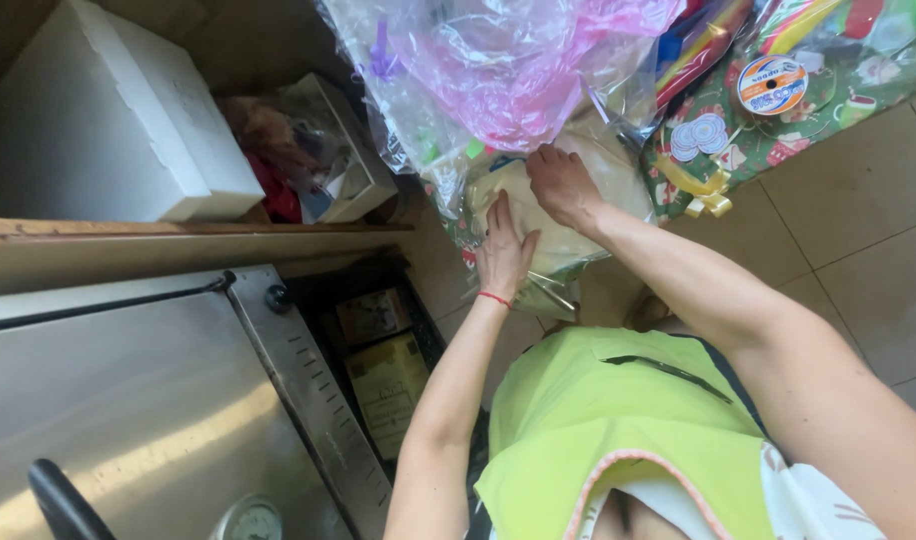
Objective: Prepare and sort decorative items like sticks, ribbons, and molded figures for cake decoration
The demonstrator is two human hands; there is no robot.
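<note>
From the head view, the left hand (502, 255) lies flat with fingers spread on a clear plastic bag (558, 245) of pale flat sheets on the floor, the right hand (562, 185) pressing its top with fingers curled, beneath a pink-tinted clear bag (508, 70).

Bare floor tiles (858, 260) right: open passage. Steel oven (148, 400), wooden shelf (178, 232), hanging plastic bags (498, 70) crowd left and ahead.
</note>
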